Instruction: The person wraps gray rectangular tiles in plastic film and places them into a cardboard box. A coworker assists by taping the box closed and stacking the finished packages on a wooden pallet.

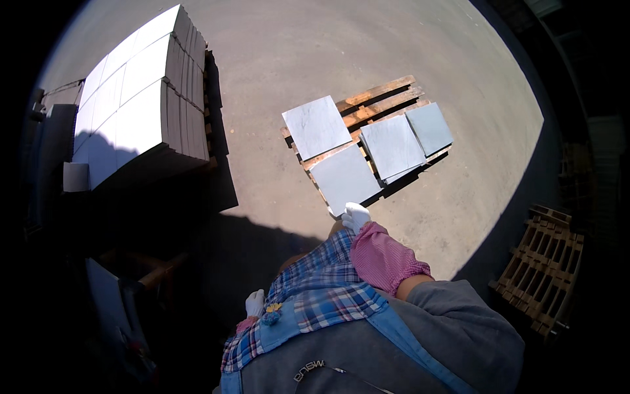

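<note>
My right hand (pixel 356 217), in a white glove under a pink checked sleeve cover, is in front of me with its fingers curled. It overlaps the near corner of a pale grey square slab (pixel 344 178); whether it touches the slab, and what its fingers hold, I cannot make out. My left hand (pixel 254 303), also white-gloved, hangs low beside my blue plaid apron (pixel 315 269), its fingers too small and shaded to read. Further slabs lie flat on the same wooden pallet (pixel 382 105): a veined one (pixel 317 127) far left, a small stack (pixel 394 146) and a bluish one (pixel 430 128) on the right.
A tall strapped stack of white slabs (pixel 141 92) stands on the left, casting a dark shadow. Wooden pallets (pixel 541 262) are piled at the right, in shade. At the lower left, a flat panel (pixel 107 295) leans near a wooden frame (pixel 164 270). Sunlit concrete floor (pixel 262 59) surrounds the pallet.
</note>
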{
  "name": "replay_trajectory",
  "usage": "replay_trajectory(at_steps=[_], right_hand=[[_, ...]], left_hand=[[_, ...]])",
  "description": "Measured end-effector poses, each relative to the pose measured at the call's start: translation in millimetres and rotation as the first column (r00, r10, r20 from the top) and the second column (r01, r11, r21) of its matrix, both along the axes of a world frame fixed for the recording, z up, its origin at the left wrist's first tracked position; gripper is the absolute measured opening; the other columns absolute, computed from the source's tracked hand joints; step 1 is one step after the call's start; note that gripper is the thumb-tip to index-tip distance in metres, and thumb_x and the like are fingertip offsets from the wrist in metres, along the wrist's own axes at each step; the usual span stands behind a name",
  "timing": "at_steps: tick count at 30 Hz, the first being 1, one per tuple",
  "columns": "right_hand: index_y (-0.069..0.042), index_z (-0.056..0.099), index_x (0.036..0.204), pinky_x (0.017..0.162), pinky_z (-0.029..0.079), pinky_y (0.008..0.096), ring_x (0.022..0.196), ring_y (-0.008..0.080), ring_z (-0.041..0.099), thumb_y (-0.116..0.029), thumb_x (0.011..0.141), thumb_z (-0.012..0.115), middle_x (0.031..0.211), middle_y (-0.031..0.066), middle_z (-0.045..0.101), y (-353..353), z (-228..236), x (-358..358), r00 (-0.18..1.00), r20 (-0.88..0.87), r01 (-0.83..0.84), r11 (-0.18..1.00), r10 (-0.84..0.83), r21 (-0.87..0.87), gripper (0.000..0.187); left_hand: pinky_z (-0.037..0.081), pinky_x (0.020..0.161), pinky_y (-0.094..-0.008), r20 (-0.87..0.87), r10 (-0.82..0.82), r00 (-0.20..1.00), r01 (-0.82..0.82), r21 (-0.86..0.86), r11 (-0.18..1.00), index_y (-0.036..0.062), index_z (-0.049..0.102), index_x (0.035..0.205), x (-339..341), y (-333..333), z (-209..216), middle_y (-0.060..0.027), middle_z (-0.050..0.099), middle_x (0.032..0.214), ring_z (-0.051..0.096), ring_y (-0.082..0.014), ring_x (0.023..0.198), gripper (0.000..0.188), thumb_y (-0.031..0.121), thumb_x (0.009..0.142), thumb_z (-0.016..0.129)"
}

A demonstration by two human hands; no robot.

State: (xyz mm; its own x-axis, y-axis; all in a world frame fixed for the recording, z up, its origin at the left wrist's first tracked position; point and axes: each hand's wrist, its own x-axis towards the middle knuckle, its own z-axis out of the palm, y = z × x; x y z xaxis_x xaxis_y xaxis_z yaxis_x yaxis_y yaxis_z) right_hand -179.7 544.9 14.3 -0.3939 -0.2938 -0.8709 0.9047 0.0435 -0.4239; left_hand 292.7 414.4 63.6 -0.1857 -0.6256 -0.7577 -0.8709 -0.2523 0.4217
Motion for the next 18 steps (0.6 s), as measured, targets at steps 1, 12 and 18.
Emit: replay_trajectory(at_steps=[1, 12, 18], right_hand=[[-0.016, 0.05, 0.08, 0.043, 0.03, 0.0291, 0.05, 0.0115, 0.04, -0.01, 0.095, 0.056, 0.067, -0.0027, 0.042, -39.8, 36.2, 12.4, 0.999, -0.036, -0.018, 0.977, 0.026, 0.212, 0.017], [0.0, 0.036, 0.154, 0.094, 0.055, 0.0418, 0.131, 0.0339, 0.055, -0.035, 0.103, 0.058, 0.157, 0.0186, 0.042, -181.7, -27.8, 26.0, 0.801, -0.01, -0.595, 0.797, 0.599, 0.103, 0.065], [-0.016, 0.048, 0.081, 0.053, 0.035, 0.0353, 0.058, 0.018, 0.044, -0.027, 0.106, 0.051, 0.067, -0.0002, 0.044, -263.2, -45.3, 30.9, 0.593, 0.27, -0.758, 0.639, 0.758, -0.13, 0.027]], left_hand=[[0.049, 0.071, -0.0376, 0.023, 0.082, 0.996, -0.082, 0.016, 0.996, -0.0028, 0.073, 0.091, 13.2, 0.8, -4.9, -0.011, 0.071, 0.079, 0.066, -0.0206, 0.077, 0.044, 0.038, 0.097, 0.06], [0.05, 0.097, -0.0464, -0.025, 0.45, 0.893, -0.45, -0.003, 0.893, -0.0008, 0.075, 0.107, 94.4, -27.8, 12.2, -0.0259, 0.072, 0.112, 0.067, -0.0417, 0.11, 0.055, 0.049, 0.095, 0.054], [0.051, 0.096, -0.0492, 0.025, 0.428, 0.903, -0.429, 0.068, 0.901, 0.0047, 0.073, 0.112, 107.8, -73.9, 12.7, -0.0245, 0.072, 0.11, 0.067, -0.0423, 0.108, 0.045, 0.041, 0.097, 0.05]])
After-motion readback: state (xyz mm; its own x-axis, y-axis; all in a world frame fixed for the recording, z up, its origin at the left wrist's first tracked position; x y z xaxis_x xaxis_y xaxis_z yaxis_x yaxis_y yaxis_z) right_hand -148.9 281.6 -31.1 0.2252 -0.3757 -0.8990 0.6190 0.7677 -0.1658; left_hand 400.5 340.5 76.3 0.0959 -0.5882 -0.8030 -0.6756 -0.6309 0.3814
